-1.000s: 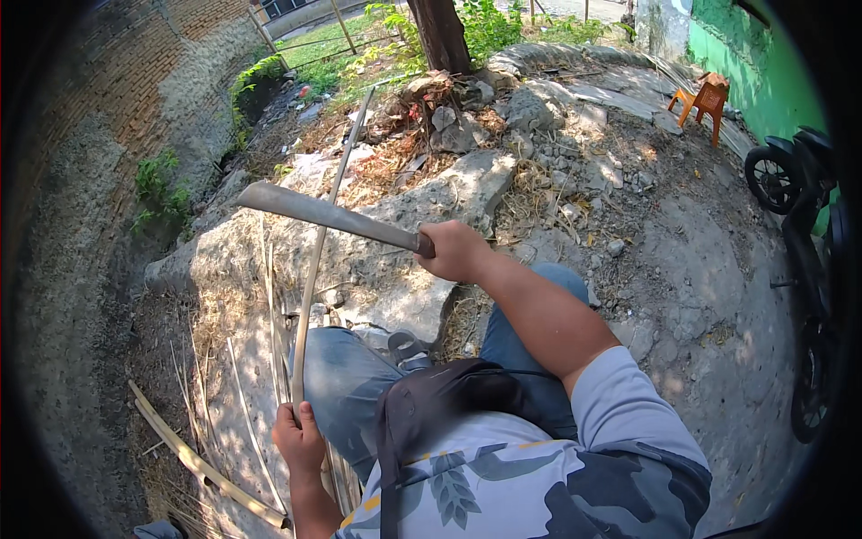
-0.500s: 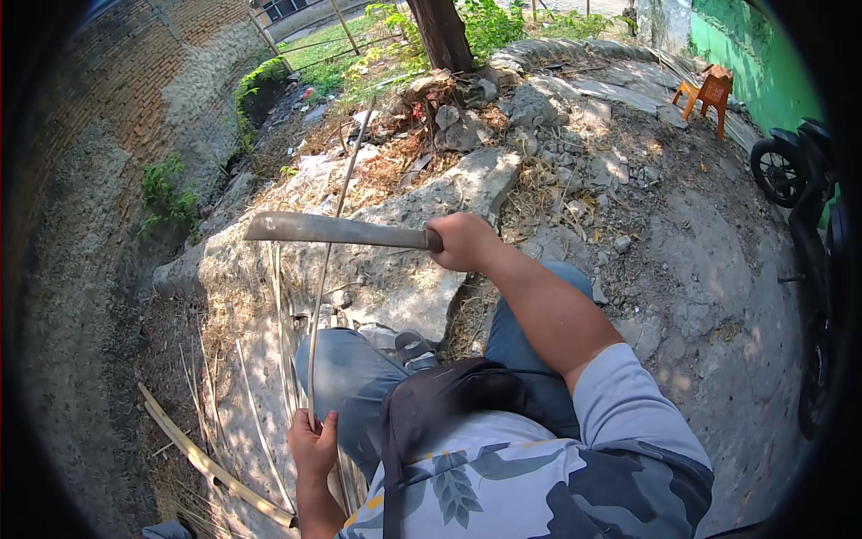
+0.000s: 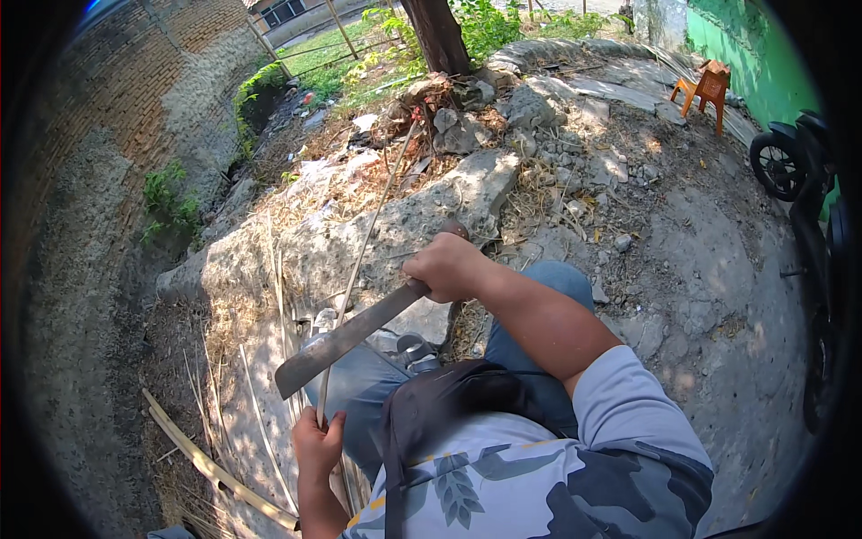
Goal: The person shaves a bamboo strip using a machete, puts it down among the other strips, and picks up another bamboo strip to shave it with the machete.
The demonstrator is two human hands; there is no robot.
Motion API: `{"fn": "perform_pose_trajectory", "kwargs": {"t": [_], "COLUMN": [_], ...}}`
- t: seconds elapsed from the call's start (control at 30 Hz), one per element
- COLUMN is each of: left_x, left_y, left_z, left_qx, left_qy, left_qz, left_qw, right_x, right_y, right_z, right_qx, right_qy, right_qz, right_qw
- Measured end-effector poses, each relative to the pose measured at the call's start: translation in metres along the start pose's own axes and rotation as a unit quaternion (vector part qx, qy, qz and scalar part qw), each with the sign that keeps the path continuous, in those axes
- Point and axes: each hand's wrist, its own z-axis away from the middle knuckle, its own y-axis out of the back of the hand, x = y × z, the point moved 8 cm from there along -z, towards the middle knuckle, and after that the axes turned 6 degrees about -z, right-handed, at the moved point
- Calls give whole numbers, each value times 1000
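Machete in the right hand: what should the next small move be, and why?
Perhaps raise the machete slightly away from the left hand: its broad tip appears close to that hand, which grips the thin strip. The blade, held by the right hand, crosses that strip in view; contact is unclear.

I've tipped the machete (image 3: 355, 338) in my right fingers (image 3: 420, 269) from roughly level to sloping down leftward, its tip now near my left fingers (image 3: 307, 427); the pale strip's (image 3: 372, 230) far end has swung right.
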Motion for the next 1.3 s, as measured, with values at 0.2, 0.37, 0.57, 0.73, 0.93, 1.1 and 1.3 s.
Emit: {"fn": "perform_pose_trajectory", "kwargs": {"t": [0.2,0.37,0.57,0.73,0.93,1.1,1.3], "left_x": [-51,-44,-12,-62,-64,-72,-41], "left_y": [21,22,11,18,33,22,11], "left_z": [26,22,13,20,27,21,6], "left_qx": [13,23,1,7,26,32,11], "left_qy": [12,15,-12,8,41,22,11], "left_qz": [41,22,-7,26,40,22,100], "left_qw": [999,999,1000,1000,998,999,995], "right_x": [95,75,16,32,104,69,11], "right_y": [23,18,4,10,19,18,-6], "right_z": [24,23,6,7,30,22,1], "right_qx": [117,106,53,-11,142,107,4], "right_qy": [-263,-246,-72,-108,-266,-236,-22], "right_qz": [-139,-137,-59,-18,-148,-127,-14], "right_qw": [948,954,994,994,942,958,1000]}}
